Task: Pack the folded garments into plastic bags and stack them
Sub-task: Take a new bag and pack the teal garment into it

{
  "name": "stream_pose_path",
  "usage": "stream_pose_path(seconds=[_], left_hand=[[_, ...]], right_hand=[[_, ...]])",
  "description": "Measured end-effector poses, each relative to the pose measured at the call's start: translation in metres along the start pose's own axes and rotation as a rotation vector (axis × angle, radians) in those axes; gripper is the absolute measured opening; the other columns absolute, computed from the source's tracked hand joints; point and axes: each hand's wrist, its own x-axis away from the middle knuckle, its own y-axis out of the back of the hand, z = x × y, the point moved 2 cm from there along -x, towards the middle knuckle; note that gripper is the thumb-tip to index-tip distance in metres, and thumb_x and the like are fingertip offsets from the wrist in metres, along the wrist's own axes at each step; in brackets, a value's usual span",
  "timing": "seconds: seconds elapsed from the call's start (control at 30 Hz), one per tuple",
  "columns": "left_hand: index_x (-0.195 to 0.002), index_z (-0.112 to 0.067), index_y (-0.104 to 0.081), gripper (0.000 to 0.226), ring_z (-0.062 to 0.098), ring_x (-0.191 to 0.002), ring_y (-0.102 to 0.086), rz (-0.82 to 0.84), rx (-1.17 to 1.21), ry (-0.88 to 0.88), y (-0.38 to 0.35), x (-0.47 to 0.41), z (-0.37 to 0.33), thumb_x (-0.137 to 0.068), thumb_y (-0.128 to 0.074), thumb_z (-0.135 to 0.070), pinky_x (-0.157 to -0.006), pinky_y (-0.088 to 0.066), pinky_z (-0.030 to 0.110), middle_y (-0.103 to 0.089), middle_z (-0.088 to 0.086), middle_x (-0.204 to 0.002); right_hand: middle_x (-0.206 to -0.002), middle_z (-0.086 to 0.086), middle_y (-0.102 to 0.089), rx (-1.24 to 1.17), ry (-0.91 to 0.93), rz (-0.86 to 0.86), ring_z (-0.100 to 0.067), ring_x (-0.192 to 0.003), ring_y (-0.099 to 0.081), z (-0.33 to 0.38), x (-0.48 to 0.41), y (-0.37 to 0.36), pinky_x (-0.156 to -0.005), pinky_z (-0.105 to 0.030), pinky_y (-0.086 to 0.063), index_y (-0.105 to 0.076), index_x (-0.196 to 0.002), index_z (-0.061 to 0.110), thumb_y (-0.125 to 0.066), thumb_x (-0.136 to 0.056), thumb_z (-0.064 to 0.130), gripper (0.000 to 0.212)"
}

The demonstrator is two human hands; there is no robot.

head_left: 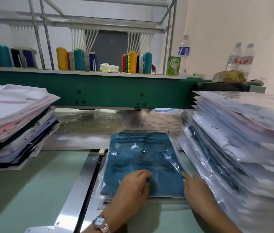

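While both of my hands rest on it, the bagged teal garment [143, 158] lies flat on the pale green table [23, 190] straight ahead of me in the head view. Its long axis runs away from me toward the green machine beam [107, 88]. My left hand [133, 185], with a watch on the wrist, lies palm down on the near half of the bag. Its fingers are slightly bent and press on the plastic, and I see nothing gripped. My right hand [195, 187] sits at the bag's near right corner, fingers straight and together, pointing forward and touching the plastic. I cannot tell whether the bag's mouth is sealed. The tall stack of bagged garments [242, 132] rises just to the right, its lower bags touching the teal bag's right edge. My right hand is therefore the nearer one, and I judge the coming move to be a short lift sideways to the right and up onto that stack. The pile of unbagged folded garments [15, 118] waits well apart on the left.
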Motion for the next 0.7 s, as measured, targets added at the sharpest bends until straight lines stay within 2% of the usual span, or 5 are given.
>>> stream_pose_path(seconds=[0.2,0.3,0.4,0.6,0.7], left_hand=[[-0.119,-0.023,-0.064,0.031,0.019,-0.111,-0.053,0.025,-0.061,-0.26,-0.035,-0.012,-0.063,-0.091,-0.049,-0.026,-0.091,-0.039,0.033,-0.061,-0.006,-0.121],[-0.114,-0.025,-0.066,0.029,0.017,-0.103,-0.056,0.015,-0.211,-0.345,-0.038,-0.015,-0.075,-0.09,-0.051,-0.033,-0.085,-0.043,0.031,-0.062,-0.006,-0.115],[-0.09,-0.033,-0.071,0.018,0.006,-0.081,-0.06,0.004,-0.307,-0.412,-0.04,-0.014,-0.085,-0.075,-0.065,-0.042,-0.069,-0.046,0.021,-0.065,-0.015,-0.093],[-0.075,-0.029,-0.069,0.013,0.011,-0.067,-0.057,-0.177,-0.273,-0.404,-0.042,-0.02,-0.093,-0.076,-0.072,-0.041,-0.061,-0.044,0.023,-0.064,-0.012,-0.08],[-0.074,-0.027,-0.069,0.011,0.012,-0.064,-0.054,-0.24,-0.246,-0.421,-0.045,-0.023,-0.097,-0.08,-0.07,-0.037,-0.06,-0.043,0.026,-0.064,-0.011,-0.077]], right_hand=[[-0.112,-0.012,-0.066,-0.115,-0.05,-0.157,-0.028,-0.105,-0.062,-0.014,0.013,0.024,-0.087,-0.034,-0.047,-0.064,-0.121,0.016,-0.046,-0.09,0.006,0.037],[-0.103,-0.013,-0.072,-0.391,-0.098,-0.178,-0.027,-0.096,-0.065,-0.018,0.017,0.026,-0.078,-0.027,-0.044,-0.07,-0.113,0.01,-0.055,-0.089,0.003,0.029],[-0.091,-0.009,-0.072,-0.64,-0.124,-0.183,-0.021,-0.081,-0.063,-0.021,0.017,0.025,-0.075,-0.025,-0.043,-0.072,-0.108,0.01,-0.06,-0.088,0.003,0.025],[-0.078,-0.019,-0.069,-1.054,-0.171,-0.031,-0.03,-0.068,-0.066,-0.026,0.017,0.013,-0.071,-0.05,-0.058,-0.07,-0.108,0.011,-0.058,-0.092,0.0,0.022],[-0.074,-0.013,-0.071,-1.194,-0.184,0.007,-0.031,-0.065,-0.067,-0.03,0.017,0.01,-0.074,-0.056,-0.057,-0.068,-0.106,0.011,-0.056,-0.093,-0.002,0.023]])
